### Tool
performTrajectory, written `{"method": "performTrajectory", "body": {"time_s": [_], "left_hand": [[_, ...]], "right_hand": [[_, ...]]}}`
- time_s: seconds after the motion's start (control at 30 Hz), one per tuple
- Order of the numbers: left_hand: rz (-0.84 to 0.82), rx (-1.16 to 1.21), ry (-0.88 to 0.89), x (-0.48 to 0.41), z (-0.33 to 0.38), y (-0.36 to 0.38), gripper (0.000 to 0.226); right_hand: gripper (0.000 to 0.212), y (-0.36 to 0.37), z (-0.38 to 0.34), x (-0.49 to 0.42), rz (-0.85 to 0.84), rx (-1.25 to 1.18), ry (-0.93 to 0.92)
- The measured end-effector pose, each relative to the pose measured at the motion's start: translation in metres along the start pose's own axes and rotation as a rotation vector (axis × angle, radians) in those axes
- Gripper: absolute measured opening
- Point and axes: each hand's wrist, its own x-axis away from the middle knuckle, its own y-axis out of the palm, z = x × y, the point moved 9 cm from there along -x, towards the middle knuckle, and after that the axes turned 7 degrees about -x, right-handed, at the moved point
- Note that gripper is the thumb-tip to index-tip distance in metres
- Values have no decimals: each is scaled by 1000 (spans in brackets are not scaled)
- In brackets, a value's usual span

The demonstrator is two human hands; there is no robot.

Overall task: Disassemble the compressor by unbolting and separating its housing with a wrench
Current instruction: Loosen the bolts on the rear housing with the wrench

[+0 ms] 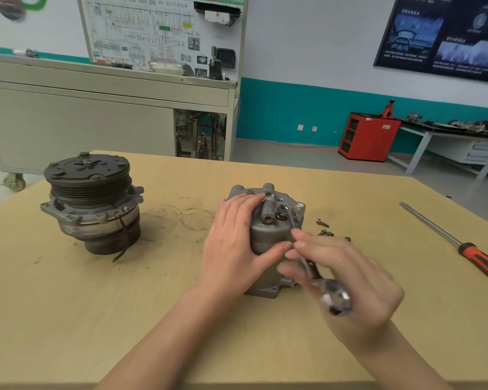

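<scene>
The only containers stand far behind the table (181, 319). A red cabinet (368, 136) on the floor by the wall has open shelves on its left side; I cannot tell what is in them. A grey cart (82, 125) has one open compartment (200, 135) with wires and parts inside.

The compressor housing (265, 240) stands upright near the middle of the table, directly in front of the person. It is grey cast metal with a rounded body, a flat flange at the bottom, and ports and a tube fitting on top. The left hand (231, 249) lies on its left side and top, the fingers nearly straight and pressing on it, the thumb against the front.

The right hand (355, 282) grasps a wrench (314, 274). This hand is blurred. The far end of the wrench reaches a bolt on top of the housing, and its ring end shows near the palm.

Several loose bolts (326, 233) lie on the table just right of the housing. A screwdriver (462, 246) with a red and black handle lies further right. The pulley part (90, 204), dark and ribbed, stands well apart on the left.
</scene>
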Motion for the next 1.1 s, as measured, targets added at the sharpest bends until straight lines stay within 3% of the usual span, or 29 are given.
{"method": "performTrajectory", "body": {"time_s": [0.1,0.27,0.33,0.43,0.5,0.6,0.7,0.77,0.87,1.0,1.1], "left_hand": [[-24,12,-9,0,1,0,73],[-7,2,-7,0,3,-2,74],[-14,-25,4,0,1,0,74],[-22,-46,9,0,-1,1,74],[-19,-57,10,-1,-1,1,73],[-14,-58,5,0,-1,1,73],[-15,-40,2,0,-1,-1,75],[-6,-30,-2,0,0,-1,76],[-5,-7,-17,0,-1,-1,79],[-13,-1,-32,1,-4,0,81],[-25,-3,-33,1,-4,2,81]], "right_hand": [[22,7,-1,-1,-58,-2,-28],[20,-2,8,-3,17,-129,35],[12,-9,27,8,124,-316,275],[15,-24,82,41,460,-662,786],[19,-17,124,53,528,-845,1089],[18,22,181,41,361,-1004,1415],[15,79,211,20,-71,-970,1590],[13,112,216,9,-352,-884,1588],[16,145,208,-10,-604,-760,1465],[20,158,197,-21,-618,-839,1443],[25,151,204,-25,-395,-1024,1534]]}}
